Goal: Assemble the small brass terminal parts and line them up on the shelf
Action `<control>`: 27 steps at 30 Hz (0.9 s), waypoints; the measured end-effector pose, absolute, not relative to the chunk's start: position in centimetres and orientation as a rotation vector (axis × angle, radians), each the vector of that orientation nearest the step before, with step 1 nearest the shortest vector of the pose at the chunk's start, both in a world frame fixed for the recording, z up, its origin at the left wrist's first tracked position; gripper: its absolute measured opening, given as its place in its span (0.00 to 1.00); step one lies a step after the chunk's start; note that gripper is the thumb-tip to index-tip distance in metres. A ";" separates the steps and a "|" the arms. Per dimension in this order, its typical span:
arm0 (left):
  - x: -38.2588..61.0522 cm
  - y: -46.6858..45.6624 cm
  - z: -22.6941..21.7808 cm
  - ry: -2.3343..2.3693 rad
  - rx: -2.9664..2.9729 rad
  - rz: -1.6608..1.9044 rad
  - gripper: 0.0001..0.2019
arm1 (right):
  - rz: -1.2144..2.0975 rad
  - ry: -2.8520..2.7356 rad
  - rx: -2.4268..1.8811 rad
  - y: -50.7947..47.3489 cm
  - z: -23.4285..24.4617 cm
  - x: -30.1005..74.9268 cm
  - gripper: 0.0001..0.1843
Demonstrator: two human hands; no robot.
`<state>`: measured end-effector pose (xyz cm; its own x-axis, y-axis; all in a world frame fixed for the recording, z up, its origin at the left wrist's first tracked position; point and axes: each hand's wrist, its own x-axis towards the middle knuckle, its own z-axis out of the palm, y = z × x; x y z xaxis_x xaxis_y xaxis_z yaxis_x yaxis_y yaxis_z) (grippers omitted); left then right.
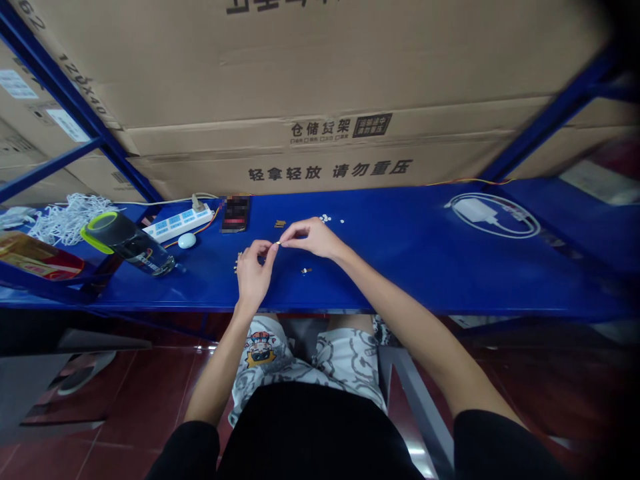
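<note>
One speck [277, 244] (white) pinched between left hand [254, 275] and right hand [313, 238].

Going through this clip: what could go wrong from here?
The tiny white piece at the fingertips of the left hand and right hand could slip and get lost. The loose brown bits could get knocked off the blue steel shelf. The tilted water bottle might leak toward the power strip.
</note>
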<state>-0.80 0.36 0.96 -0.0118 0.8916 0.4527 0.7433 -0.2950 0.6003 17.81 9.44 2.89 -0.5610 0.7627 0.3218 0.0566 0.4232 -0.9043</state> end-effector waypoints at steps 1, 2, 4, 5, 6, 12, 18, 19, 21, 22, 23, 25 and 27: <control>-0.8 0.4 1.0 1.750 2.041 1.218 0.13 | 1.185 -1.917 -0.689 9.4 2.9 17.8 0.10; -0.8 0.4 1.0 1.766 1.998 1.255 0.12 | 1.188 -1.920 -0.683 9.4 2.9 17.9 0.10; -0.7 0.4 1.2 1.774 1.951 1.301 0.11 | 1.190 -1.934 -0.665 9.4 3.0 18.0 0.11; -0.6 0.4 1.3 1.756 1.956 1.303 0.10 | 1.190 -1.943 -0.652 9.4 3.1 18.0 0.11; -0.6 0.3 1.4 1.730 1.961 1.305 0.10 | 1.185 -1.953 -0.635 9.3 3.2 18.0 0.11; -0.6 0.2 1.5 1.572 1.976 1.296 0.11 | 1.126 -2.081 -0.559 9.0 4.2 18.9 0.11; -0.3 -0.1 1.6 1.516 2.108 1.272 0.09 | 0.243 -2.072 -1.158 11.4 3.2 24.4 0.11; -0.2 -0.1 1.6 1.504 2.136 1.266 0.09 | 0.153 -2.070 -1.256 11.9 2.8 25.4 0.11; -0.2 -0.1 1.5 1.487 2.175 1.256 0.08 | 0.086 -2.129 -1.370 12.5 2.1 26.6 0.11; -0.2 -0.1 1.5 1.480 2.185 1.254 0.07 | 0.077 -2.161 -1.403 12.7 1.9 26.9 0.11; -0.2 -0.1 1.5 1.471 2.192 1.250 0.07 | 0.073 -2.189 -1.427 12.7 1.7 27.0 0.11; -0.2 0.0 1.3 1.456 2.208 1.240 0.07 | 0.048 -2.227 -1.467 12.6 1.5 26.6 0.11; -0.2 0.1 1.2 1.449 2.220 1.243 0.07 | 0.007 -2.252 -1.510 12.3 1.5 25.9 0.10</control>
<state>-0.20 0.11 1.20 0.1594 0.8320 0.5314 0.6519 -0.4929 0.5763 25.93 12.29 1.48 -0.3166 0.8841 0.3436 0.8819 0.4078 -0.2365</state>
